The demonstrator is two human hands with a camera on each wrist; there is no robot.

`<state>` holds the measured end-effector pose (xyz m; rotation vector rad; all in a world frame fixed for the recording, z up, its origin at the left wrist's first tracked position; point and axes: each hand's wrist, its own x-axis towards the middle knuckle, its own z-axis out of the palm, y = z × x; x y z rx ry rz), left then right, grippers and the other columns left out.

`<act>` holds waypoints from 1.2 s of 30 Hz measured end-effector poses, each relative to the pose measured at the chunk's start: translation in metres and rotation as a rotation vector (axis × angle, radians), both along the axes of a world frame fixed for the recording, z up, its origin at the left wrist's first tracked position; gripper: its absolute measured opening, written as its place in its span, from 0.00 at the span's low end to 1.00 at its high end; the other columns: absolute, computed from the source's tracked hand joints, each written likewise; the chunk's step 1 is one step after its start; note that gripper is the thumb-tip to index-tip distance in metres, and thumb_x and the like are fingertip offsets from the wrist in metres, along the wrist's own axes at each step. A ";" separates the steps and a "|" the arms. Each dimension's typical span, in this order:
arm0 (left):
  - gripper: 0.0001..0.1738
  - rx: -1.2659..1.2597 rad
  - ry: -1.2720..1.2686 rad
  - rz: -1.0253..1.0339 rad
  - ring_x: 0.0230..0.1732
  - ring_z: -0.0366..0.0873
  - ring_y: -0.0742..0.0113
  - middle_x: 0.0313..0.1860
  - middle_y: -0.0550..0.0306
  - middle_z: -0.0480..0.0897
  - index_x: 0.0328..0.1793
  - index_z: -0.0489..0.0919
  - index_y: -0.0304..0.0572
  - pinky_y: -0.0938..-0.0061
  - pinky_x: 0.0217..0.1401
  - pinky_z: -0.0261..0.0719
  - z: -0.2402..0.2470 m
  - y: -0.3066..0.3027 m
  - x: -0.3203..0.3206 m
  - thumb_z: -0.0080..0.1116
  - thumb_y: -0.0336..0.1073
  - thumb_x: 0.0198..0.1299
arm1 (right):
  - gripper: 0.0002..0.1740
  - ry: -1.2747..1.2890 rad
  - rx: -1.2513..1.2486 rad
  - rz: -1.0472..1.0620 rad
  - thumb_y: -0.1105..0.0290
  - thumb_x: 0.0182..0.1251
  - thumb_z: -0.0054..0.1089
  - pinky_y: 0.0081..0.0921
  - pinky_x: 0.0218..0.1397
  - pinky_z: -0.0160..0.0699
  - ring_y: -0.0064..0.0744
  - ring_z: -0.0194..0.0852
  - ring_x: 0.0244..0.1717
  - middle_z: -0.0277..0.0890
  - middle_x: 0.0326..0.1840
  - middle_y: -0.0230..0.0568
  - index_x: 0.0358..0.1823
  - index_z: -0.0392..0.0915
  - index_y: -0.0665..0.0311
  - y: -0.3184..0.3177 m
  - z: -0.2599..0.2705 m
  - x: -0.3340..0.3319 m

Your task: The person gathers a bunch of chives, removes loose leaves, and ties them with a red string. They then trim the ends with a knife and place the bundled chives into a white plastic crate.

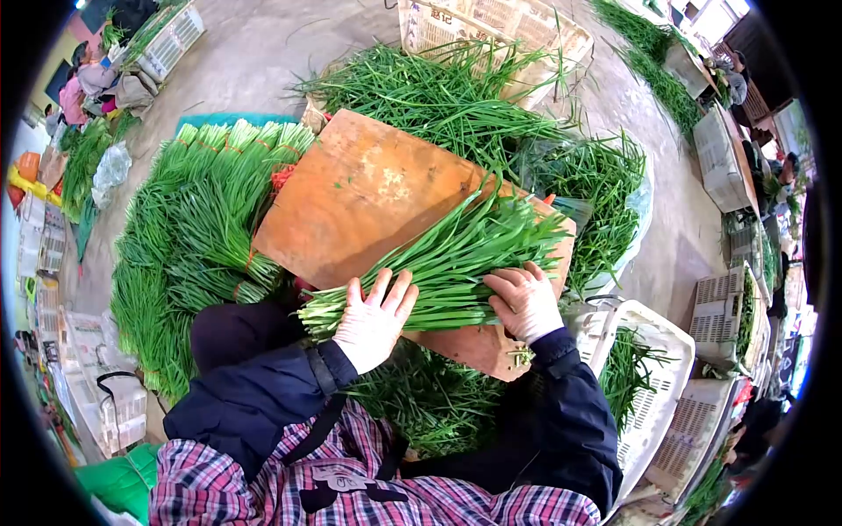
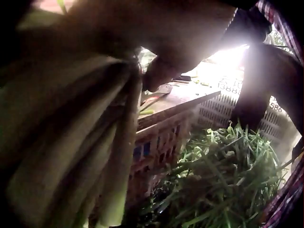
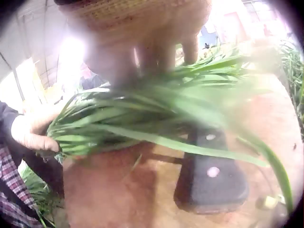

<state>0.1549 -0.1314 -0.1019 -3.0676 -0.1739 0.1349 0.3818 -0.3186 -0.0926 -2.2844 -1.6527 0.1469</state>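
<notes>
A loose bunch of long green leaves [image 1: 438, 267] lies across a wooden board [image 1: 351, 202], its pale stems to the left. On the stem part rests the left hand [image 1: 373, 324], gloved with bare fingertips, fingers spread and fairly straight. The right hand [image 1: 526, 302] lies over the leafy part, fingers extended and slightly bent. Pale stems [image 2: 114, 180] fill the near left of the left wrist view. In the right wrist view, a black riveted handle [image 3: 213, 175] lies on the board below the leaves [image 3: 137, 109]; its blade cannot be made out.
Tied bundles [image 1: 219, 210] are stacked to the left. Loose greens [image 1: 430, 96] are heaped behind the board, with more [image 1: 430, 394] below it. A white crate [image 1: 653, 377] stands at the right, another [image 1: 491, 26] at the back. People sit at the far left.
</notes>
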 end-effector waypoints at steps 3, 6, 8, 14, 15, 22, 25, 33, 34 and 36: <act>0.41 0.017 -0.021 -0.003 0.73 0.56 0.45 0.77 0.47 0.58 0.74 0.62 0.41 0.37 0.64 0.55 -0.004 0.000 -0.001 0.60 0.44 0.53 | 0.15 0.119 0.089 -0.109 0.64 0.57 0.64 0.49 0.70 0.61 0.39 0.76 0.54 0.81 0.48 0.35 0.48 0.81 0.53 -0.003 0.014 0.011; 0.39 -0.011 -0.033 0.001 0.72 0.57 0.44 0.76 0.48 0.59 0.73 0.63 0.42 0.37 0.64 0.55 -0.005 0.000 0.000 0.58 0.42 0.53 | 0.13 0.128 0.335 -0.246 0.73 0.51 0.69 0.38 0.59 0.73 0.42 0.77 0.52 0.82 0.48 0.38 0.40 0.82 0.58 0.007 0.038 0.028; 0.38 -0.023 -0.057 0.008 0.72 0.57 0.45 0.76 0.48 0.60 0.72 0.64 0.43 0.37 0.64 0.55 -0.009 0.000 0.000 0.57 0.41 0.53 | 0.11 0.251 0.510 -0.318 0.77 0.49 0.69 0.36 0.55 0.76 0.44 0.78 0.51 0.82 0.48 0.39 0.36 0.82 0.60 0.019 0.047 0.034; 0.37 -0.020 -0.077 0.010 0.72 0.58 0.46 0.75 0.49 0.61 0.71 0.66 0.43 0.37 0.64 0.55 -0.010 -0.001 0.000 0.59 0.40 0.51 | 0.06 -0.052 0.277 -0.043 0.71 0.49 0.68 0.44 0.64 0.66 0.41 0.74 0.58 0.80 0.49 0.33 0.30 0.81 0.57 0.058 0.041 0.053; 0.37 -0.010 -0.089 0.010 0.71 0.58 0.46 0.75 0.49 0.61 0.70 0.67 0.43 0.37 0.64 0.55 -0.011 -0.001 -0.001 0.59 0.40 0.51 | 0.06 -0.107 0.207 -0.005 0.69 0.49 0.68 0.46 0.65 0.64 0.41 0.72 0.59 0.79 0.49 0.32 0.30 0.82 0.56 0.060 0.032 0.056; 0.39 -0.058 -0.104 0.008 0.71 0.58 0.45 0.75 0.48 0.61 0.70 0.66 0.42 0.38 0.64 0.55 -0.008 0.000 0.000 0.61 0.39 0.48 | 0.08 -0.247 0.023 0.120 0.65 0.48 0.69 0.46 0.66 0.63 0.38 0.70 0.60 0.79 0.48 0.31 0.31 0.83 0.55 0.067 0.002 0.062; 0.40 -0.047 -0.093 0.004 0.72 0.57 0.44 0.75 0.48 0.61 0.71 0.66 0.42 0.37 0.65 0.54 -0.008 -0.001 0.000 0.62 0.40 0.47 | 0.07 -0.159 -0.074 0.138 0.65 0.51 0.66 0.51 0.70 0.58 0.40 0.67 0.65 0.77 0.52 0.32 0.32 0.81 0.54 0.067 0.002 0.063; 0.42 -0.040 -0.039 0.002 0.73 0.55 0.41 0.77 0.46 0.58 0.73 0.63 0.42 0.34 0.66 0.54 -0.010 -0.002 -0.001 0.62 0.42 0.50 | 0.07 -0.175 -0.037 0.113 0.65 0.51 0.66 0.48 0.70 0.59 0.39 0.68 0.64 0.78 0.51 0.31 0.32 0.81 0.55 0.062 -0.007 0.065; 0.42 -0.040 -0.040 0.004 0.73 0.55 0.41 0.77 0.46 0.57 0.73 0.63 0.42 0.33 0.66 0.54 -0.010 -0.002 -0.001 0.62 0.42 0.50 | 0.08 -0.185 -0.018 0.112 0.65 0.51 0.67 0.47 0.69 0.60 0.38 0.68 0.64 0.79 0.50 0.31 0.32 0.82 0.55 0.062 -0.009 0.064; 0.41 -0.040 -0.045 0.005 0.73 0.55 0.40 0.77 0.46 0.57 0.73 0.63 0.42 0.33 0.66 0.54 -0.010 -0.002 -0.002 0.61 0.41 0.51 | 0.08 -0.186 -0.022 0.121 0.64 0.50 0.67 0.46 0.70 0.60 0.38 0.69 0.63 0.79 0.49 0.31 0.32 0.82 0.56 0.063 -0.010 0.064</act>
